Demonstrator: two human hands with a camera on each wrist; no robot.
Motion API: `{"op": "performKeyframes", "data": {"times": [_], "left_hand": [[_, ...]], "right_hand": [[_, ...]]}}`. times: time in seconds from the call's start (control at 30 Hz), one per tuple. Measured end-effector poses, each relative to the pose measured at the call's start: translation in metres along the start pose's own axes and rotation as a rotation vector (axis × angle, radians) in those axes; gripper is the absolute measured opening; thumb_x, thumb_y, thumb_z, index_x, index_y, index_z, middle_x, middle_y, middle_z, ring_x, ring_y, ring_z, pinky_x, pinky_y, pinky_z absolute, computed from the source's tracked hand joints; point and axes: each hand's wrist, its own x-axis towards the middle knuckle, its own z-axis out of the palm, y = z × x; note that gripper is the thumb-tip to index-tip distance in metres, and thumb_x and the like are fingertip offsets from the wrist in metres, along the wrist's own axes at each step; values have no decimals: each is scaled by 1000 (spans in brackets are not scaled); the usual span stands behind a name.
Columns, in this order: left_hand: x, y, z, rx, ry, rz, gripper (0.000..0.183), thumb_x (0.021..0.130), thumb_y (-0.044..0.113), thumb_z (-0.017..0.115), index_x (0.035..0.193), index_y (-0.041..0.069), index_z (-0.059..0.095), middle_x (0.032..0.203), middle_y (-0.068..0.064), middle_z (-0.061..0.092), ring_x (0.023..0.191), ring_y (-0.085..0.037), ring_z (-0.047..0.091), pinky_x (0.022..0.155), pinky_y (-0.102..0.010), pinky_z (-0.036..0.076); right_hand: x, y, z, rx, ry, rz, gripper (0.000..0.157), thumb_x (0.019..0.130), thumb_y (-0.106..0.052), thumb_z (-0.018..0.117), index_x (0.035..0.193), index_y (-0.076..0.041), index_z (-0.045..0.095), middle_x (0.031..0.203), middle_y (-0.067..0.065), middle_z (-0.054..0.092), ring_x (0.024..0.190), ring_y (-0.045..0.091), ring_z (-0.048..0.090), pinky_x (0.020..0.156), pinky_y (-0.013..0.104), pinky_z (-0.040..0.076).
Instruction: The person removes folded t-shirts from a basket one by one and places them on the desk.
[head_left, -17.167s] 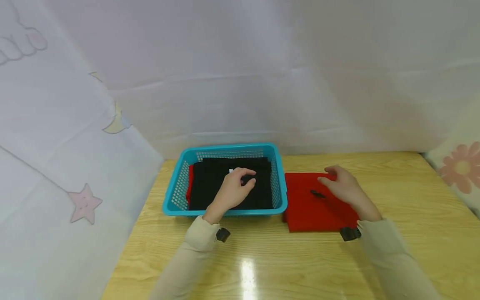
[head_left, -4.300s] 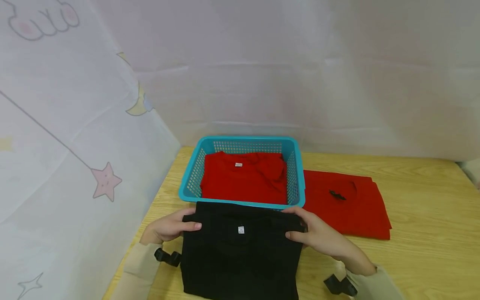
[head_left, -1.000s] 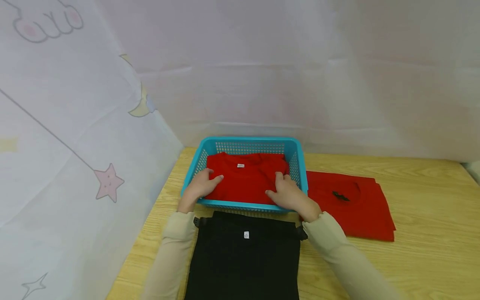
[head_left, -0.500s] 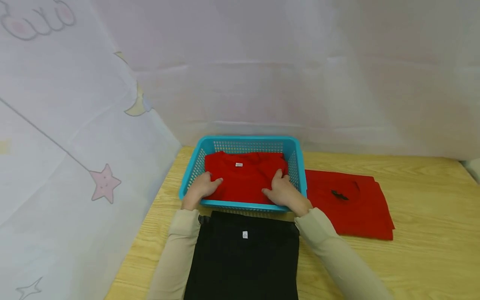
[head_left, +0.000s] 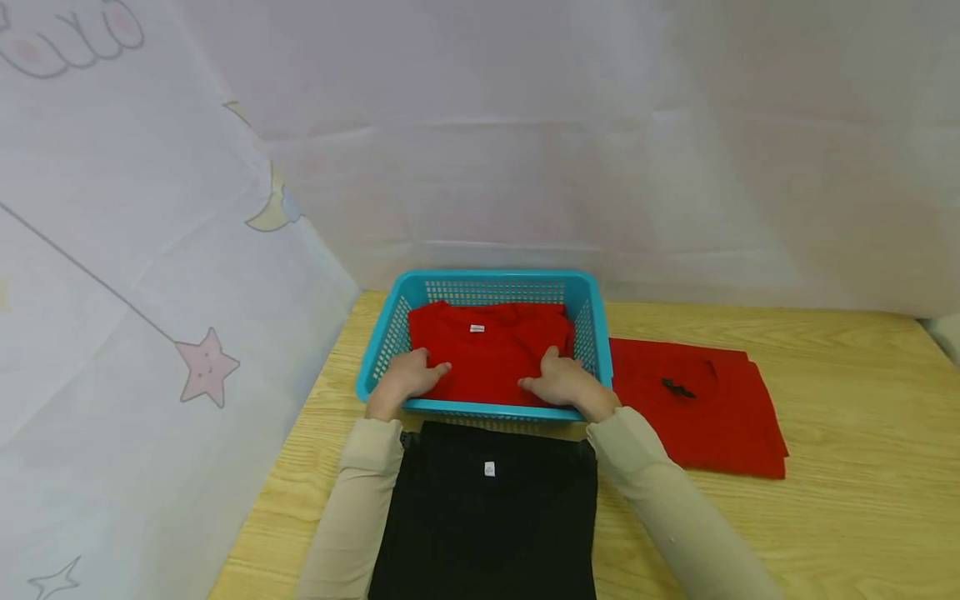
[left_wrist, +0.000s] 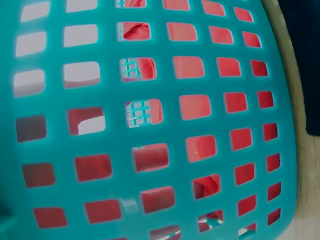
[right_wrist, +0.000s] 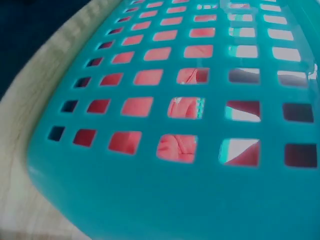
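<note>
A folded red shirt [head_left: 480, 358] with a white neck label lies in the blue plastic basket [head_left: 495, 410]. My left hand [head_left: 406, 380] holds its near left part, thumb on top. My right hand [head_left: 564, 384] holds the near right part, thumb pointing inward across the cloth. The other fingertips are mostly hidden in the cloth and by the basket side. Both wrist views look through the basket's holes at red cloth and parts of the hands. Below the basket, a folded black shirt [head_left: 487, 525] with a white label lies flat between my forearms.
On the wooden table [head_left: 847, 392], another folded red garment [head_left: 723, 425] with a small dark mark lies against the basket's right side. A pale printed cloth [head_left: 480, 167] hangs behind the table and along its left.
The black shirt has left the basket and lies in front of it, baring the red shirt inside. Both hands have gone into the basket, settling slightly lower over the last second.
</note>
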Motion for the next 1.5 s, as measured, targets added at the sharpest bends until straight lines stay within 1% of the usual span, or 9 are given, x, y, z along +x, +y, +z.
{"op": "performKeyframes", "data": {"times": [0.2, 0.37, 0.67, 0.83, 1.07, 1.17, 1.3, 1.37, 1.5], "left_hand": [[3, -2, 1, -46, -8, 25, 66, 98, 39, 50, 145, -5, 35, 149, -23, 40, 136, -42, 37, 109, -54, 36], [4, -6, -1, -107, -21, -15, 75, 98, 41, 49, 151, -3, 22, 156, -24, 25, 143, -45, 21, 112, -58, 29], [3, -6, -4, -152, -111, -3, 78, 98, 42, 49, 153, -3, 15, 160, -18, 21, 144, -40, 25, 115, -53, 28], [4, -8, -4, -180, -133, -5, 76, 98, 43, 48, 152, -2, 18, 159, -17, 23, 143, -39, 27, 115, -53, 28], [3, -8, -4, -215, -113, 5, 69, 97, 44, 51, 148, 1, 32, 153, -17, 35, 133, -37, 39, 109, -52, 36], [4, -9, -4, -234, -116, 0, 69, 96, 44, 52, 146, 2, 33, 152, -17, 36, 132, -36, 40, 108, -52, 38], [5, -11, -4, -285, -119, -18, 73, 96, 44, 52, 150, 3, 26, 156, -16, 28, 136, -36, 34, 111, -53, 35], [5, -12, -5, -318, -119, -23, 75, 97, 45, 51, 152, 3, 22, 159, -15, 22, 140, -36, 29, 113, -53, 32], [7, -13, -5, -361, -122, -13, 73, 97, 44, 50, 152, 5, 21, 160, -14, 19, 142, -36, 26, 115, -53, 29]], "right_hand": [[1, 4, -2, 128, -18, -1, 92, 95, -38, 53, 148, 16, 2, 154, 35, 13, 142, 50, 18, 114, 59, 24], [1, 6, -5, 213, 0, 38, 96, 95, -39, 53, 148, 14, -6, 156, 34, 2, 143, 49, 13, 113, 62, 24], [3, 8, -6, 236, -37, 51, 97, 95, -41, 51, 148, 13, -9, 157, 29, 15, 139, 43, 30, 113, 57, 28], [5, 10, -5, 236, -63, 34, 97, 95, -43, 52, 149, 12, -7, 160, 26, 8, 144, 42, 22, 116, 56, 23], [7, 9, -4, 212, -82, -10, 95, 93, -42, 56, 151, 9, 0, 160, 23, 12, 145, 41, 22, 116, 55, 24], [7, 10, -4, 268, -89, -5, 96, 93, -42, 55, 151, 8, -3, 161, 22, 7, 146, 40, 17, 117, 55, 21], [6, 9, -5, 402, -69, 32, 95, 94, -40, 55, 152, 4, -7, 162, 20, 0, 147, 39, 12, 118, 57, 18], [5, 9, -6, 455, -51, 43, 93, 95, -39, 54, 153, 2, -6, 161, 20, 1, 145, 39, 13, 117, 57, 18], [7, 8, -7, 500, -21, 25, 83, 96, -30, 54, 153, 0, 1, 158, 23, 11, 140, 39, 21, 116, 57, 24]]}}
